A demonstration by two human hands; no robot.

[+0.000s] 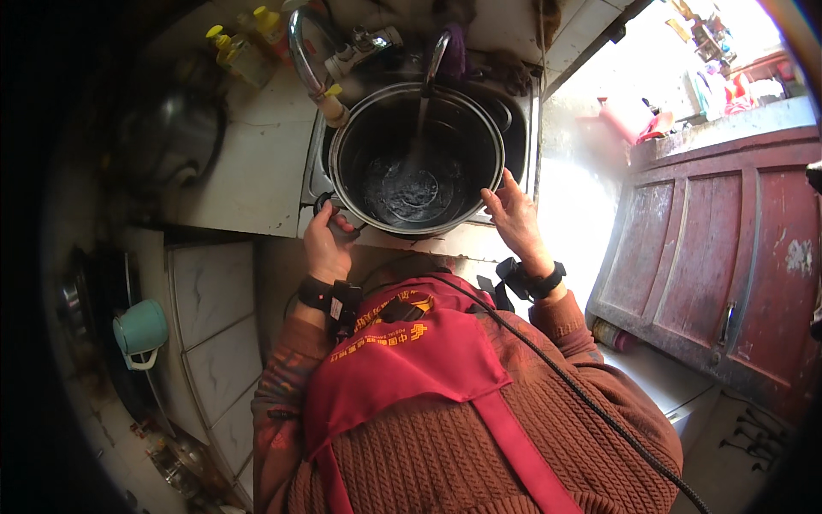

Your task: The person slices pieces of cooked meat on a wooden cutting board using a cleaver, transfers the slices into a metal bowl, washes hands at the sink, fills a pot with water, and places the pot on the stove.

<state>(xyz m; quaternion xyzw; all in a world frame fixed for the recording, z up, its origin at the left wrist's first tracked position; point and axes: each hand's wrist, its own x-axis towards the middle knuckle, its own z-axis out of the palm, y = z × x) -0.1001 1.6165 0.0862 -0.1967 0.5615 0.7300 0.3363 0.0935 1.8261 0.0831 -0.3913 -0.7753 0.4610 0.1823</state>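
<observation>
A large dark cooking pot (359, 138) with a bright metal rim rests over the sink (534, 128). Water runs from a curved chrome faucet (437, 58) into it, and rippling water (414, 186) covers its bottom. My left hand (327, 243) grips the pot's black side handle (343, 230). On the other side, my right hand (515, 215) has its fingers apart, with the fingertips at the outer rim. A second handle (504, 115) shows at the pot's far right.
A second chrome faucet (303, 51) arches close to the pot's left rim. Yellow-capped bottles (241, 54) stand on the tiled counter (257, 167). Purple mesh (456, 51) hangs behind the sink. A red wooden cabinet (706, 238) is at the right, a teal cup (141, 326) at the left.
</observation>
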